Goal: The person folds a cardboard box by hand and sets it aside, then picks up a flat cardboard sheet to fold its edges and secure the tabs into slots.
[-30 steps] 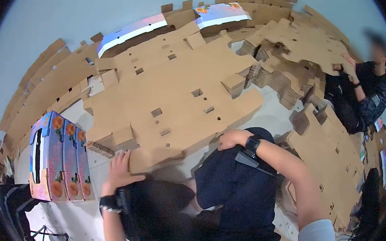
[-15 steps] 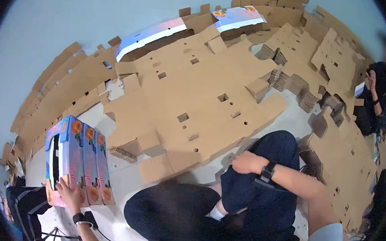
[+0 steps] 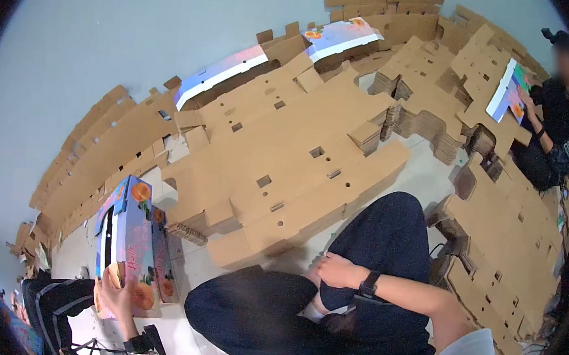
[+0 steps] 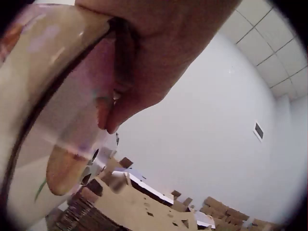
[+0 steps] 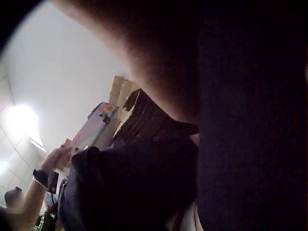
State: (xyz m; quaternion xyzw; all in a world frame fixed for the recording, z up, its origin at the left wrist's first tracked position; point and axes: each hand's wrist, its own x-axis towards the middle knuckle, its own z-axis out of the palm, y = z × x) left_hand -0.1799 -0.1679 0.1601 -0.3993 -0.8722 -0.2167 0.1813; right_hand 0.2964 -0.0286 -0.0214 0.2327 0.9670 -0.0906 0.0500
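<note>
My left hand [image 3: 118,295] grips the lower front edge of a printed fruit carton [image 3: 135,218], blue and pink with orange fruit pictures and a dark slot in one face. In the left wrist view, the thumb and fingers [image 4: 110,118] pinch the edge of its glossy panel [image 4: 72,130]. Behind that carton stand more of the same kind [image 3: 163,261], partly hidden by it. My right hand [image 3: 340,272] rests on my bent leg in dark trousers [image 3: 388,234], its fingers loosely curled and holding nothing.
Ahead lies a wide stack of flat, die-cut cardboard sheets [image 3: 288,130]. Another stack [image 3: 497,223] is at the right. Printed sheets [image 3: 219,74] lean near the wall. A person [image 3: 559,127] at the far right holds a printed sheet [image 3: 508,95]. A striped dark trouser leg [image 3: 60,300] is at left.
My left hand has moved from beside the cardboard stack to the front carton and pulled it away from its row. The right hand stays on my leg. The other person has picked up a printed sheet.
</note>
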